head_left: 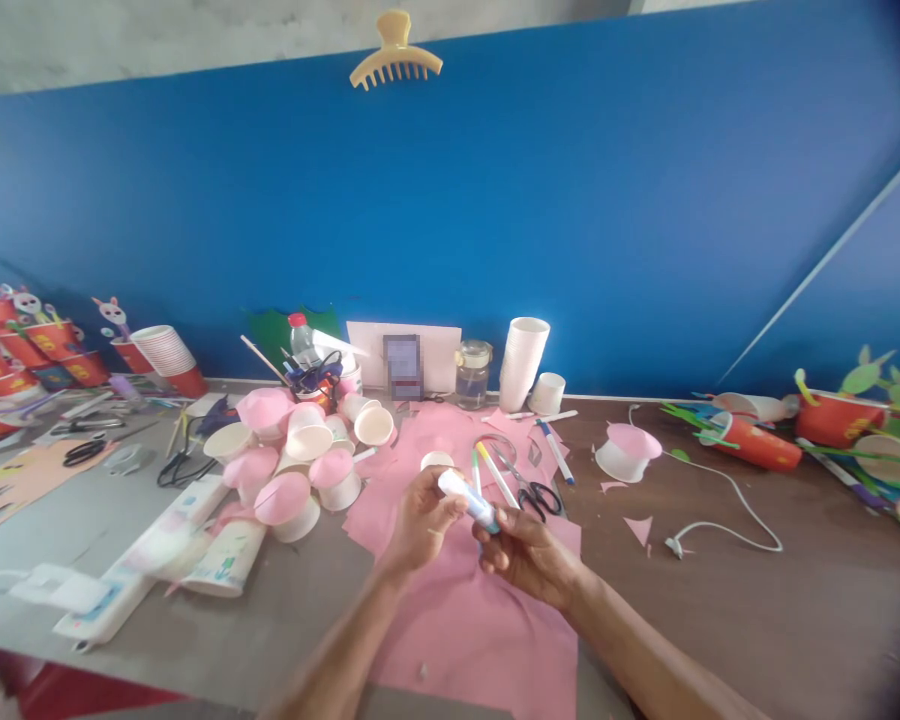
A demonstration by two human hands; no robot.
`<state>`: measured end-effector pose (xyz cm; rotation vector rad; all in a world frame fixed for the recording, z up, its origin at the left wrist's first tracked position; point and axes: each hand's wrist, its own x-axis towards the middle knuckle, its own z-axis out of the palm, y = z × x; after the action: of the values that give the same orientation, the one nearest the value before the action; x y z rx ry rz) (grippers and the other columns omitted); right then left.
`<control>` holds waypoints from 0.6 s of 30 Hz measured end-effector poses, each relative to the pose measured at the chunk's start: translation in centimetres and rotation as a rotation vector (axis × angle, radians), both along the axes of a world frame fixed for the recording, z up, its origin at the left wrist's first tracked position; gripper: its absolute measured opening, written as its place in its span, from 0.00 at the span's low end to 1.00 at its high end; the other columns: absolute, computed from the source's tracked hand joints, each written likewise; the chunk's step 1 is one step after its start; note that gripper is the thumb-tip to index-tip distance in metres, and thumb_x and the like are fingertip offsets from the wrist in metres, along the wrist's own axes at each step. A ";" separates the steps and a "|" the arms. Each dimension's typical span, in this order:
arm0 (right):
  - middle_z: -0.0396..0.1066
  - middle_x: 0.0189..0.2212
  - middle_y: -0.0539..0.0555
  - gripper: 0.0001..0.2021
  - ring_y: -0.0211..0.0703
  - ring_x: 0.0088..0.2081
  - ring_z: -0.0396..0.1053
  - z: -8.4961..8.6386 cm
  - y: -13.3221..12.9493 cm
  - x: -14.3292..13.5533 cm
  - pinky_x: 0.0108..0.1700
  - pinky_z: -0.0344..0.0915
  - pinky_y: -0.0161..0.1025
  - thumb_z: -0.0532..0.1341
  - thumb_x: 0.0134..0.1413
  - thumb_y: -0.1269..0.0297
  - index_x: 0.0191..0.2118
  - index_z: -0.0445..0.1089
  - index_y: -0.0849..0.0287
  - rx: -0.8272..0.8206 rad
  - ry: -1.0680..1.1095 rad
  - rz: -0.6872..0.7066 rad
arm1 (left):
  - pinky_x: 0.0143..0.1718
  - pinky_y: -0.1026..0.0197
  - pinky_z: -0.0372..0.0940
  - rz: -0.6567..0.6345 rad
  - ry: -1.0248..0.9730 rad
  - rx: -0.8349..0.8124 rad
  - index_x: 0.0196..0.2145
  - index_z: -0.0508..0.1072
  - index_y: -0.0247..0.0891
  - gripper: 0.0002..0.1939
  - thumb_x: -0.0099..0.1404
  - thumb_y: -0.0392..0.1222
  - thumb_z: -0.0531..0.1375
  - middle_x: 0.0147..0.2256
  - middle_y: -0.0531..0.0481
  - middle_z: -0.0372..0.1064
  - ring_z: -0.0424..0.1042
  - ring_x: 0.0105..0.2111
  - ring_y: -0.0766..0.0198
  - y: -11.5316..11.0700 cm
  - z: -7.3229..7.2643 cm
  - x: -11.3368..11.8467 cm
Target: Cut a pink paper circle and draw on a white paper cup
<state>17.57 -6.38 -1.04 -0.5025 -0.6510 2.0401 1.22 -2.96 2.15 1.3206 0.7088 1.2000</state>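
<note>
A glue stick (471,502), with a white end and a blue-and-white barrel, is held between my two hands above pink paper (495,640). The fingers of my left hand (418,525) are closed at its white end. My right hand (532,555) grips the blue end between thumb and fingers. Just behind my left fingertips shows the rim of a small white paper cup (437,460), its lower part hidden. Beyond my right hand, black-handled scissors (538,498) and several markers (497,475) lie on the pink paper.
Left of the pink paper stand several white cups with pink paper tops (286,505), near a power strip (142,565). At the back are a phone (403,367), a glass jar (473,375) and stacked cups (523,365). A white cable (742,500) and red cup crafts (757,440) lie right.
</note>
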 end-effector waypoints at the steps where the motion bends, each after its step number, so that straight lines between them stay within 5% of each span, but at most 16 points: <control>1: 0.70 0.22 0.47 0.17 0.27 0.14 0.60 -0.3 0.0 -0.1 0.24 0.64 0.32 0.65 0.50 0.51 0.29 0.71 0.63 -0.041 -0.005 0.055 | 0.29 0.65 0.61 -0.007 0.002 -0.005 0.34 0.69 0.35 0.13 0.56 0.45 0.65 0.30 0.51 0.66 0.63 0.27 0.70 0.0 0.0 0.0; 4: 0.66 0.17 0.47 0.27 0.27 0.09 0.54 -0.7 0.0 -0.2 0.18 0.60 0.33 0.55 0.53 0.40 0.26 0.70 0.63 -0.124 -0.012 0.211 | 0.29 0.65 0.61 -0.018 0.002 -0.016 0.34 0.70 0.35 0.13 0.55 0.45 0.66 0.31 0.50 0.66 0.65 0.27 0.69 -0.1 0.1 0.1; 6: 0.69 0.22 0.49 0.26 0.31 0.14 0.62 -0.4 0.0 -0.2 0.23 0.65 0.35 0.56 0.52 0.39 0.29 0.71 0.63 -0.082 0.013 0.151 | 0.28 0.65 0.61 -0.024 -0.008 -0.030 0.33 0.70 0.35 0.13 0.55 0.45 0.66 0.29 0.51 0.66 0.65 0.26 0.69 -0.2 0.3 0.1; 9: 0.72 0.31 0.50 0.17 0.35 0.25 0.70 0.2 0.0 0.0 0.34 0.67 0.38 0.66 0.48 0.51 0.36 0.71 0.60 0.050 0.041 -0.011 | 0.28 0.65 0.61 -0.037 -0.020 -0.037 0.34 0.68 0.36 0.13 0.56 0.46 0.65 0.27 0.53 0.65 0.65 0.24 0.70 -0.2 0.5 0.2; 12: 0.71 0.28 0.49 0.10 0.29 0.20 0.65 -0.3 0.2 0.1 0.32 0.66 0.35 0.67 0.49 0.59 0.32 0.71 0.61 0.054 0.017 -0.020 | 0.28 0.65 0.61 -0.020 -0.002 -0.020 0.32 0.69 0.36 0.13 0.55 0.46 0.65 0.27 0.53 0.65 0.64 0.25 0.70 -0.2 0.5 0.1; 16: 0.67 0.20 0.47 0.24 0.27 0.12 0.55 -1.2 0.3 0.0 0.22 0.62 0.34 0.56 0.55 0.43 0.29 0.70 0.63 -0.079 -0.015 0.176 | 0.29 0.66 0.60 -0.011 0.025 -0.017 0.31 0.69 0.36 0.13 0.55 0.46 0.66 0.27 0.53 0.64 0.63 0.26 0.70 -0.2 0.4 0.1; 18: 0.68 0.21 0.48 0.26 0.29 0.14 0.59 -1.0 0.2 0.0 0.23 0.63 0.34 0.55 0.54 0.40 0.31 0.71 0.62 -0.068 -0.002 0.160 | 0.28 0.65 0.60 -0.009 0.021 -0.015 0.32 0.69 0.36 0.13 0.55 0.46 0.66 0.28 0.53 0.65 0.64 0.26 0.70 -0.3 0.4 0.1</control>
<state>17.53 -6.17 -2.00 -0.5057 -0.6420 2.2188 1.32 -3.21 2.59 1.3246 0.7251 1.1735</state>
